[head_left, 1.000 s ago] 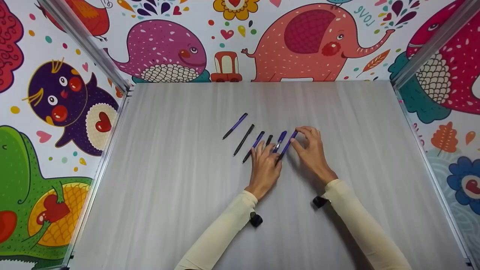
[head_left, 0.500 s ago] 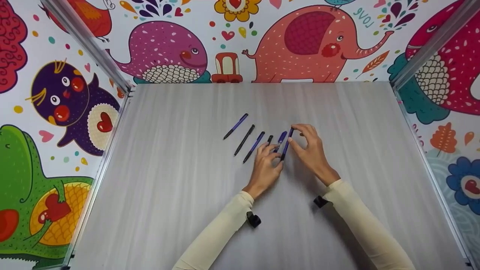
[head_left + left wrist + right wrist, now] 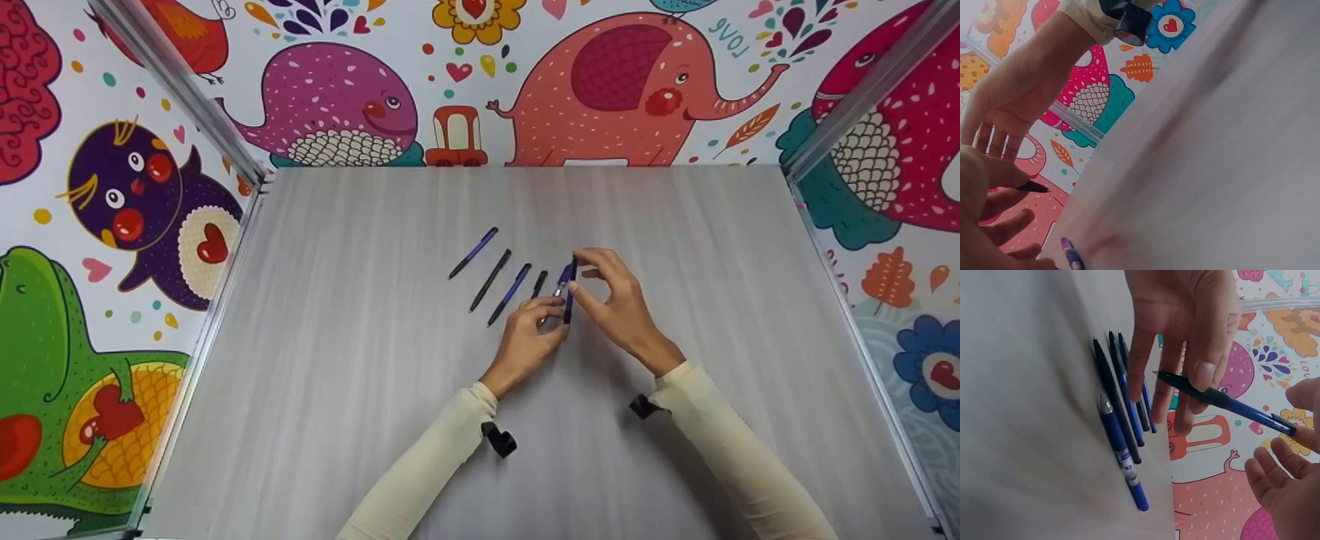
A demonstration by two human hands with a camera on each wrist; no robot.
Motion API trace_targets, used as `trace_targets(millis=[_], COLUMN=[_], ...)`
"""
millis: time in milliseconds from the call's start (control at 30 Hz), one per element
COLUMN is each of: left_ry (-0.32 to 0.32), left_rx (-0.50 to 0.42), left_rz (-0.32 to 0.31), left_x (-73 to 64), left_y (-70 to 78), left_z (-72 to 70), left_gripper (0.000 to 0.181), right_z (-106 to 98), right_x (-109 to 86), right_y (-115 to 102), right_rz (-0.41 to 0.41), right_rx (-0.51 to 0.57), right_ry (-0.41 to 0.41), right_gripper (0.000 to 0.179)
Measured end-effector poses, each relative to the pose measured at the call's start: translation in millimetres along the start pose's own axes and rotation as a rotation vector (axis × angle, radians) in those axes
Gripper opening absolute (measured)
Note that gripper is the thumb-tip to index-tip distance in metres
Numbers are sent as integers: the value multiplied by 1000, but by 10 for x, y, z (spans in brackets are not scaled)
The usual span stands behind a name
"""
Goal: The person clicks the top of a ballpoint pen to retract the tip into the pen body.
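My left hand [image 3: 523,343] pinches a ballpoint pen [image 3: 1244,412] by its dark grip, between thumb and finger, its point sticking out past them. The barrel is blue, with a clip near the far end. My right hand [image 3: 628,315] is at that end: in the right wrist view a fingertip touches it while the thumb stands apart. Beneath lies a blue pen with a silvery band [image 3: 1124,458], partly covered by my left fingers in the head view. Left of it are a short-looking black pen [image 3: 539,285], a blue-and-black pen [image 3: 510,293], a black pen [image 3: 490,280] and a purple-blue pen [image 3: 473,253].
The pens lie slanted in a row on a pale wood-grain table [image 3: 337,337]. Walls with cartoon animals [image 3: 607,97] close off the back and sides, and metal posts [image 3: 862,86] stand at the back corners.
The held pen has shifted left and swung from slanted to nearly straight away from me. My right hand followed its end; my left fingers have drawn in, uncovering more of the pens beneath.
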State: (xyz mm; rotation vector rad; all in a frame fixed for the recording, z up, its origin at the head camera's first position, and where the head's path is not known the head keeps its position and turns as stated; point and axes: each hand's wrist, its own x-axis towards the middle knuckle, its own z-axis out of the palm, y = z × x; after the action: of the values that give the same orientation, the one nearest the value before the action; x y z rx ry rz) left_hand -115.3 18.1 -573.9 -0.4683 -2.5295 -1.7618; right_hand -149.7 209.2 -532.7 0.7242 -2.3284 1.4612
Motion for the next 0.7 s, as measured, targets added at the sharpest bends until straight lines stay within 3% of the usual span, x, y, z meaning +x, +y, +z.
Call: trace_targets(millis=[467,700], left_ry=[-205,-256], left_rx=[-426,-693], left_rz=[-187,-345], left_x=[-16,-42], left_y=[17,29], left_z=[-190,-248], left_gripper=[20,19], right_z=[11,-3], right_x=[-3,4], right_y=[-194,-255], right_rz=[82,118], right_rx=[166,277], right_ry=[-78,-128], right_gripper=[54,55])
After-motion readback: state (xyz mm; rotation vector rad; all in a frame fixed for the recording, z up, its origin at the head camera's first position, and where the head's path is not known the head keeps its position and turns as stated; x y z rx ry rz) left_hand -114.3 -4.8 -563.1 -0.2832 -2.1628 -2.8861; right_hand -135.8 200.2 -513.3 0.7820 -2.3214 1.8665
